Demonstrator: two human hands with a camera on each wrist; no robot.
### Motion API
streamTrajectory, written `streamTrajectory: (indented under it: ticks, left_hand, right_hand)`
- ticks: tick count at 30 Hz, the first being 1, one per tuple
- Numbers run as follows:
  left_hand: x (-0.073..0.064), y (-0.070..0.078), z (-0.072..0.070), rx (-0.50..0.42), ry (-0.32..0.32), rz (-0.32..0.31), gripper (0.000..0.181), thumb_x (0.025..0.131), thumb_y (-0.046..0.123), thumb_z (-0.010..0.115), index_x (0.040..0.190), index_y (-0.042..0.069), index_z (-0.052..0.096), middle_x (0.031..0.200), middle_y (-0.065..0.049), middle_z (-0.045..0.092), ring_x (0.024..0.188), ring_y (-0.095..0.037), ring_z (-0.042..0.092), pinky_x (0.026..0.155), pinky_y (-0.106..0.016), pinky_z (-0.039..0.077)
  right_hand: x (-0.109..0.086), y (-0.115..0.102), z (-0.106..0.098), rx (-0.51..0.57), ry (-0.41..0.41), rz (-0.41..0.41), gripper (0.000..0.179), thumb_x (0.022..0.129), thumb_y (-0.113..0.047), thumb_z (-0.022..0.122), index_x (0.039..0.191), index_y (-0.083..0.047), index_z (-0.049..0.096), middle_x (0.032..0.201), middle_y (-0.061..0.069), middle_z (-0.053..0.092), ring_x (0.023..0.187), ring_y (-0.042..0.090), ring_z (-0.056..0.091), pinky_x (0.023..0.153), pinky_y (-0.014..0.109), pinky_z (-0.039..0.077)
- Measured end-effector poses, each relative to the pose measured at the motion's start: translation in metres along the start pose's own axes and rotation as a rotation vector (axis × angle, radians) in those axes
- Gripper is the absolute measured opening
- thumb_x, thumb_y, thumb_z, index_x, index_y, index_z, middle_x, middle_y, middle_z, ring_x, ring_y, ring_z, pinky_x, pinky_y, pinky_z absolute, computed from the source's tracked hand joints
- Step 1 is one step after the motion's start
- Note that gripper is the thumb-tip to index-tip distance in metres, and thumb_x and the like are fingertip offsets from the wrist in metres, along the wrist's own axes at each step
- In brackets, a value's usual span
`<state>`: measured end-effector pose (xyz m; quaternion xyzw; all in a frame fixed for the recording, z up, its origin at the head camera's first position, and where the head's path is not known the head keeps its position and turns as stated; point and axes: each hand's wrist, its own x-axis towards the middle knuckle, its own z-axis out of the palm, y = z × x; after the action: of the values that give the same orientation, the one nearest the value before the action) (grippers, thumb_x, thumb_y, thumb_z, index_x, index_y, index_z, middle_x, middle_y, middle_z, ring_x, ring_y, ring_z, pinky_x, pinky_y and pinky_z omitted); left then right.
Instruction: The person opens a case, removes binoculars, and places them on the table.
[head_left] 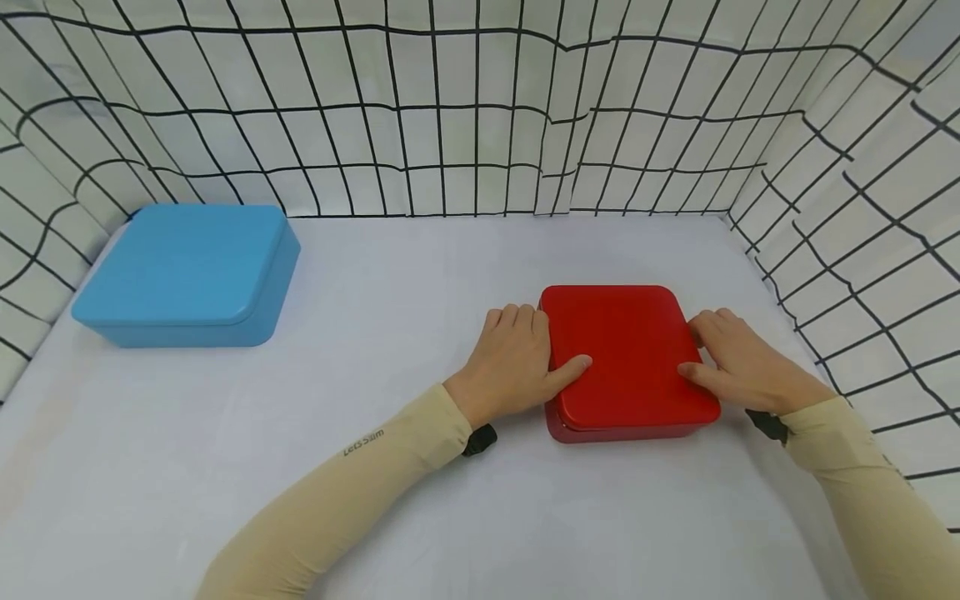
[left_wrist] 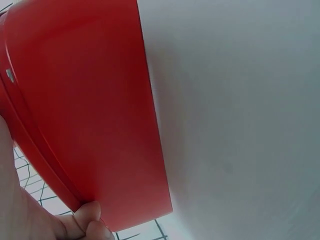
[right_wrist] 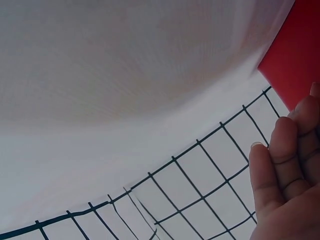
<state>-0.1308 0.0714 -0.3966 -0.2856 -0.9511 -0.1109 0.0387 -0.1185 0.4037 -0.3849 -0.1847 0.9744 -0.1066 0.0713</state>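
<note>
A red rectangular box with a rounded lid lies on the white surface, right of centre. My left hand grips its left side, the thumb on top of the lid and the fingers at the edge; in the left wrist view the curled fingertips press at the lid's seam on the red side wall. On the other side my right hand holds the right edge, thumb at the lid's rim. In the right wrist view its bent fingers are beside the box's red corner.
A closed blue box stands at the back left. Black wire mesh with pale sheeting behind it borders the white surface at the back and both sides, and it runs close to the right hand.
</note>
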Motion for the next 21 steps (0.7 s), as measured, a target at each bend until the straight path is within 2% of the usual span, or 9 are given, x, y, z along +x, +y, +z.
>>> streamTrajectory:
  ticks: [6, 9, 12, 16, 19, 21]
  left_hand:
    - [-0.001, -0.001, -0.002, -0.005, -0.019, -0.011, 0.063, 0.098, 0.072, 0.040, 0.092, 0.010, 0.055, 0.083, -0.002, 0.053, 0.082, -0.017, 0.052, 0.081, -0.035, 0.042]
    - [-0.003, -0.004, -0.003, -0.052, -0.033, -0.023, 0.063, 0.099, 0.073, 0.039, 0.093, 0.011, 0.054, 0.082, -0.001, 0.052, 0.082, -0.016, 0.052, 0.082, -0.035, 0.042]
    - [-0.004, -0.010, -0.005, -0.132, -0.026, -0.041, 0.059, 0.100, 0.070, 0.040, 0.096, 0.013, 0.054, 0.084, 0.000, 0.053, 0.083, -0.015, 0.052, 0.084, -0.036, 0.042]
    - [-0.006, -0.018, -0.007, -0.326, -0.027, -0.074, 0.049, 0.101, 0.059, 0.050, 0.107, 0.011, 0.057, 0.091, 0.000, 0.057, 0.088, -0.015, 0.054, 0.087, -0.036, 0.044]
    - [-0.008, -0.022, -0.008, -0.536, -0.061, -0.119, 0.045, 0.100, 0.047, 0.058, 0.121, 0.008, 0.056, 0.102, -0.002, 0.060, 0.090, -0.017, 0.058, 0.085, -0.034, 0.049]
    - [-0.009, -0.024, -0.009, -0.674, -0.083, -0.160, 0.045, 0.099, 0.042, 0.061, 0.128, 0.007, 0.053, 0.108, -0.003, 0.061, 0.092, -0.017, 0.060, 0.082, -0.032, 0.052]
  right_hand:
    - [-0.001, 0.000, 0.000, 0.021, -0.018, 0.022, 0.045, 0.091, -0.038, 0.067, 0.121, -0.008, 0.055, 0.113, 0.008, 0.062, 0.108, 0.024, 0.052, 0.083, 0.041, 0.049]
    - [-0.002, 0.000, 0.000, 0.063, -0.039, 0.050, 0.048, 0.095, -0.041, 0.064, 0.126, -0.006, 0.055, 0.119, 0.010, 0.062, 0.112, 0.026, 0.052, 0.086, 0.044, 0.051]
    - [-0.003, 0.002, -0.001, 0.154, -0.056, 0.093, 0.051, 0.102, -0.041, 0.056, 0.134, -0.002, 0.052, 0.128, 0.017, 0.060, 0.115, 0.030, 0.053, 0.088, 0.048, 0.055]
    - [-0.006, 0.001, -0.005, 0.272, -0.047, 0.157, 0.054, 0.110, -0.039, 0.041, 0.146, 0.001, 0.044, 0.138, 0.023, 0.056, 0.118, 0.038, 0.056, 0.090, 0.054, 0.058]
    - [-0.008, 0.000, -0.009, 0.321, -0.023, 0.186, 0.053, 0.112, -0.039, 0.036, 0.148, -0.002, 0.042, 0.137, 0.023, 0.057, 0.113, 0.037, 0.060, 0.085, 0.046, 0.059]
    - [-0.008, -0.001, -0.010, 0.351, -0.010, 0.206, 0.050, 0.112, -0.039, 0.037, 0.148, -0.005, 0.043, 0.131, 0.020, 0.060, 0.107, 0.033, 0.061, 0.078, 0.036, 0.057]
